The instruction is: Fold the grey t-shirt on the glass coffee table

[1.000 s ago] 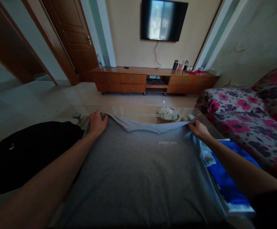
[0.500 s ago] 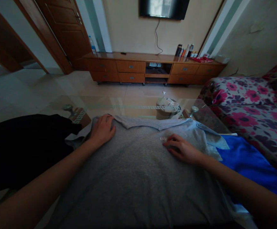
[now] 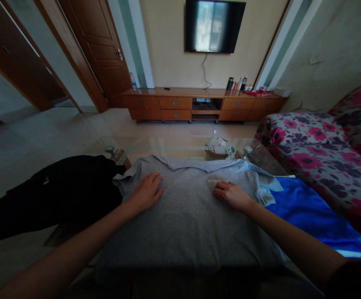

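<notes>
A grey T-shirt (image 3: 183,216) is spread over the glass table (image 3: 155,145), its neckline at the far side and small lettering on the chest. On the shirt's upper left, my left hand (image 3: 147,193) rests flat with fingers spread. My right hand (image 3: 232,195) lies palm down beside the lettering, fingers close together and slightly bent, with no cloth visibly gripped. The shirt's right sleeve overlaps a shiny blue cloth (image 3: 308,211). Black clothing (image 3: 71,191) lies against the left sleeve.
Beyond the table's far edge a lined bin (image 3: 219,147) shows through or past the glass. A flowered sofa (image 3: 332,162) stands at the right. Along the far wall runs a low wooden cabinet (image 3: 176,104) with bottles (image 3: 236,84), below a television (image 3: 214,27).
My left hand has slid from the shirt's left shoulder down and inward onto the chest. My right hand stays near the lettering, its fingers now closer together. The view has tilted up.
</notes>
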`<state>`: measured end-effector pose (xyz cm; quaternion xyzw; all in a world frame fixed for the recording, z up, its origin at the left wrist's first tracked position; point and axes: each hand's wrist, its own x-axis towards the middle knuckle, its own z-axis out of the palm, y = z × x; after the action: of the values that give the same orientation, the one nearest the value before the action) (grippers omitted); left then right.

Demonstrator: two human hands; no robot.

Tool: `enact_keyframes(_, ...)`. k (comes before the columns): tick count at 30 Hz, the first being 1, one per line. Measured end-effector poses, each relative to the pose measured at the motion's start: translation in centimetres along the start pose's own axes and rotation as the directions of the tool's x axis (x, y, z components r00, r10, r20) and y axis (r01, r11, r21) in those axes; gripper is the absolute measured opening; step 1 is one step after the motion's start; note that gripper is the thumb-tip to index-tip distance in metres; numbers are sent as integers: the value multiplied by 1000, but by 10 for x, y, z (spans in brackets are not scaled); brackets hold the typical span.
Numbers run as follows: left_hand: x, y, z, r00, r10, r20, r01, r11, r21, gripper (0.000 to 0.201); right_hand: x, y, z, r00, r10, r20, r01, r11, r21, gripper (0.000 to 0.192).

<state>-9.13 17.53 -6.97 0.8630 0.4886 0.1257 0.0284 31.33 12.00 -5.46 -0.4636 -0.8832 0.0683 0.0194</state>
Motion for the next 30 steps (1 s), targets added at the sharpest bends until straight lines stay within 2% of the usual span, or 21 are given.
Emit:
enact_keyframes(3,-30,15,-6,999,-15,35,16,1000,-14,47,-1,-13,-3,997,73,33,-71,996,-56,28)
enact_keyframes(7,-66,27,-1,993,-81,90,86,995,-47,51,-5,-31,-12,961,274,-28,-275,961,-34,33)
enact_keyframes(9,-80,29,5,995,-82,61,86,995,-52,51,-9,-41,-15,937,345,-47,-347,938,-22,35)
enact_keyframes(11,-89,30,9,998,-62,9,62,997,-43,50,-13,-52,-16,938,344,-45,-346,938,-30,34)
enact_keyframes(16,-95,36,10,996,-75,-52,73,997,-28,48,-18,-75,-12,977,215,-12,-214,962,-171,30)
enact_keyframes(20,-95,39,7,996,-77,-52,76,997,-25,48,-15,-84,-10,970,244,-10,-241,952,-187,31)
enact_keyframes(24,-95,38,5,997,-69,-44,68,997,-22,48,-13,-84,-11,947,319,-35,-320,940,-113,27)
enact_keyframes(27,-94,36,4,998,-56,-27,55,998,-16,48,-13,-86,-21,922,375,-94,-376,927,11,24)
enact_keyframes(30,-92,35,3,999,-49,-9,49,999,-5,49,-18,-106,-40,937,326,-128,-297,933,202,26)
